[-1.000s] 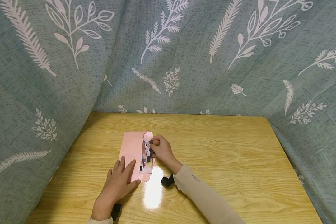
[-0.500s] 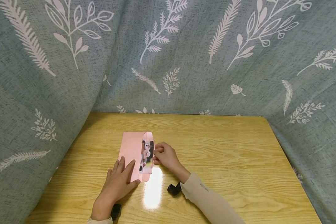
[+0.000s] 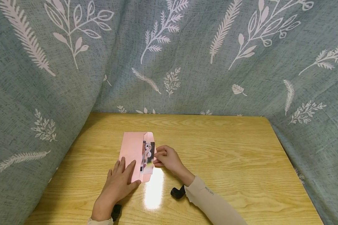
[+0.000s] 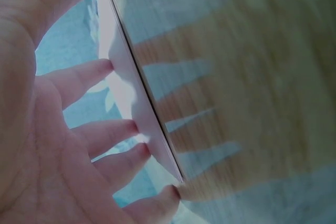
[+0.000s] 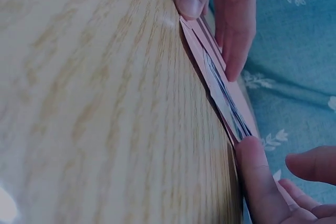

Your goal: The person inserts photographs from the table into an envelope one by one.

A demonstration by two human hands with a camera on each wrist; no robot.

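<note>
A pink envelope (image 3: 131, 144) lies on the wooden table with its flap side to the right. From its mouth protrudes a photo (image 3: 148, 155) of a small furry animal; in the right wrist view the photo edges (image 5: 224, 88) show in layers between the pink paper. My left hand (image 3: 119, 178) rests across the envelope's lower part, fingers spread, thumb at the near edge. My right hand (image 3: 168, 159) is at the right edge of the flap and photo, fingers loosely bent. In the right wrist view one fingertip (image 5: 252, 151) touches that edge, while another finger stands apart from it.
The wooden table (image 3: 222, 156) extends to the right and behind the envelope. A blue-green curtain (image 3: 197, 78) with white leaf prints hangs at the back and sides. A bright reflection lies on the table in front of the envelope. Black wrist cameras (image 3: 177, 192) hang at both wrists.
My right hand has let go of the photo's upper part and slid right and slightly toward me, to the flap's edge. The left hand and envelope have stayed in place.
</note>
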